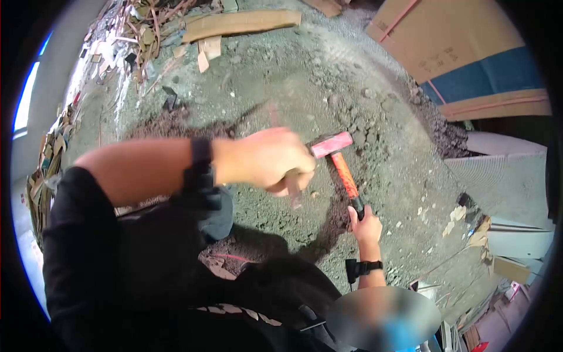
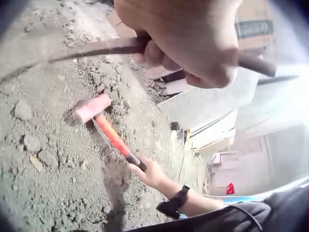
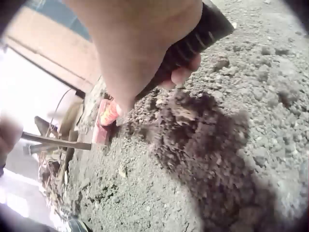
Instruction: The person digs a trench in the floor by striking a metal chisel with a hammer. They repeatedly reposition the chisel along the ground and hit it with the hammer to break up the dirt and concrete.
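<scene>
My left hand (image 1: 270, 161) grips a slim metal chisel (image 1: 294, 190), whose end pokes out below the fist. In the left wrist view the chisel (image 2: 96, 48) extends from both sides of that fist. My right hand (image 1: 367, 226) holds a sledgehammer by the black grip at its handle end. The hammer has an orange handle (image 1: 345, 175) and a worn red head (image 1: 332, 145), which sits low by the soil just right of the left hand in the head view. The right wrist view shows the right hand (image 3: 140, 43) wrapped round the black grip, partly covering the handle.
Rough ground (image 1: 281, 76) with loose soil and clods surrounds the tools. Cardboard boxes (image 1: 451, 53) and grey panels (image 1: 504, 182) stand at the right. Flattened cardboard (image 1: 240, 24) and scrap strips (image 1: 149, 35) lie at the far side.
</scene>
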{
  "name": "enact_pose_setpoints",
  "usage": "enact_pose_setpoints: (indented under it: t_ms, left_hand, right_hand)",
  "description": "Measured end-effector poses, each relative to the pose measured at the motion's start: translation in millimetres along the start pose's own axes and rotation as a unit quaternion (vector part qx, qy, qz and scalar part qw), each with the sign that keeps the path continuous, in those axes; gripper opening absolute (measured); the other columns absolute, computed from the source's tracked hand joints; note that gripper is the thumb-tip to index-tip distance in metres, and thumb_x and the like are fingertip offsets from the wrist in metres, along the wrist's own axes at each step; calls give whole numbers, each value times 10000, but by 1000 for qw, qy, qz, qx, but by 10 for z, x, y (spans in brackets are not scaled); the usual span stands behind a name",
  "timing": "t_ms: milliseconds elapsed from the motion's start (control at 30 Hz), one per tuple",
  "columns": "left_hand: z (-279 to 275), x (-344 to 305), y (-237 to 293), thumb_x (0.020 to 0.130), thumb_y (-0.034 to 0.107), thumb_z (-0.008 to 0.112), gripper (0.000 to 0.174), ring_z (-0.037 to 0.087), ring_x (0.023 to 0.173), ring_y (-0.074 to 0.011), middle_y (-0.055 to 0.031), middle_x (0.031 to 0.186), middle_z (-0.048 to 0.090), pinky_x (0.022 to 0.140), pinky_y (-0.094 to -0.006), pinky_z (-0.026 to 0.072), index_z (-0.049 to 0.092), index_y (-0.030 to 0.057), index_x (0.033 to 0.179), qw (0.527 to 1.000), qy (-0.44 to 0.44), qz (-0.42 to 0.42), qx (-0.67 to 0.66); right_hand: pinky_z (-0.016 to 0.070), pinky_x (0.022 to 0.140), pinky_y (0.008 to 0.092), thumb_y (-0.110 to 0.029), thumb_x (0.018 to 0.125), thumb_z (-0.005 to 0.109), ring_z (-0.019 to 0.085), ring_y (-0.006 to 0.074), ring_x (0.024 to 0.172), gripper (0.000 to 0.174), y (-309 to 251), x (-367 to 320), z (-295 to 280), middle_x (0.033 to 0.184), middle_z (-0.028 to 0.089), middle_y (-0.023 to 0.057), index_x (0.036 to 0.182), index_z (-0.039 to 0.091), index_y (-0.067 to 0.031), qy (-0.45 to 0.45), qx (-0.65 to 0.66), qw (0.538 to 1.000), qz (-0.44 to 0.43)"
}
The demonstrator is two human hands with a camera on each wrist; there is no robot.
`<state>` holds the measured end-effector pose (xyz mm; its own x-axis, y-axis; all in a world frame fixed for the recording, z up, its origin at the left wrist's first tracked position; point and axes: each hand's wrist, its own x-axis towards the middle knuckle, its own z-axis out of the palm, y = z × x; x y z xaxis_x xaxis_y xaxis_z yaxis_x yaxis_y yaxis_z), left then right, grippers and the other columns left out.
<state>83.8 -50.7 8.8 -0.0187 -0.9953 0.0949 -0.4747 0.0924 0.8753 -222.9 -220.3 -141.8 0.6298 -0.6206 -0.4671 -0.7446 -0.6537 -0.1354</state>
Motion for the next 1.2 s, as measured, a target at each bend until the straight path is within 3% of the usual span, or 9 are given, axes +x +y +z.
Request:
enact_pose_setpoints:
  t_ms: [67,167,267,333,500,567,733,933,1200]
  left_hand:
    - [-176,-325,111,715,62,598,287,462,464,-302,-78,487,430,466,-377,367,384,76,525,994,15,-29,105]
    - [-486,-762,241,721,61,590,294,470,469,-300,-84,484,422,444,-385,354,376,74,520,988,8,-105,113]
    - [-570,-1141,188,727,61,581,283,476,468,-292,-86,479,418,451,-384,357,384,74,523,970,82,-220,68]
    - [-527,-1354,123,594,48,633,122,555,527,-264,-57,558,545,484,-342,421,520,93,581,965,115,-226,67]
    - [-347,-1465,186,696,100,637,275,513,480,-274,-59,495,473,447,-372,391,426,89,521,970,97,-200,96]
    - [-285,-1489,179,685,121,651,245,517,488,-267,-54,507,481,454,-377,398,454,99,542,977,76,-157,127]
    - [-259,-1448,128,719,130,635,294,491,478,-282,-63,486,437,449,-395,385,401,90,546,984,66,-143,78]
    - [-313,-1127,-4,712,208,620,104,583,580,-304,-88,596,571,498,-415,441,592,108,711,969,-32,-236,66]
    - [-115,-682,-273,746,262,600,198,611,658,-335,-137,687,622,587,-440,479,641,87,828,935,-133,-319,74]
  right_hand:
    - [493,582,467,-580,797,519,621,378,637,538,-224,410,-162,675,622,190,871,553,-47,5,-40,994,-98]
    - [501,610,448,-563,817,498,633,352,667,513,-944,983,-647,720,638,173,884,564,-59,-43,-81,980,-178]
    - [506,674,423,-532,830,497,644,323,741,481,-1905,1356,-903,805,656,141,924,587,-69,-89,-92,951,-281]
    - [507,716,408,-499,835,512,645,302,816,448,-2640,1409,-915,868,660,126,945,602,-74,-117,-76,951,-276]
    - [501,734,418,-507,835,511,638,316,842,468,-3896,1483,-406,896,656,149,958,608,-67,-135,12,956,-259]
    - [504,766,402,-480,830,541,635,297,899,436,-4136,1438,-233,956,655,130,1003,597,-84,-129,45,972,-191]
    - [504,760,406,-513,835,509,638,294,884,474,-3778,1536,-354,945,655,138,1014,587,-81,-128,23,974,-185]
    - [501,739,438,-588,820,466,637,345,830,551,-2515,1527,-600,884,652,172,970,570,-67,-66,-53,985,-153]
    - [495,663,479,-593,777,532,624,395,739,566,-714,1106,-539,764,634,214,874,560,-35,5,-46,999,-11]
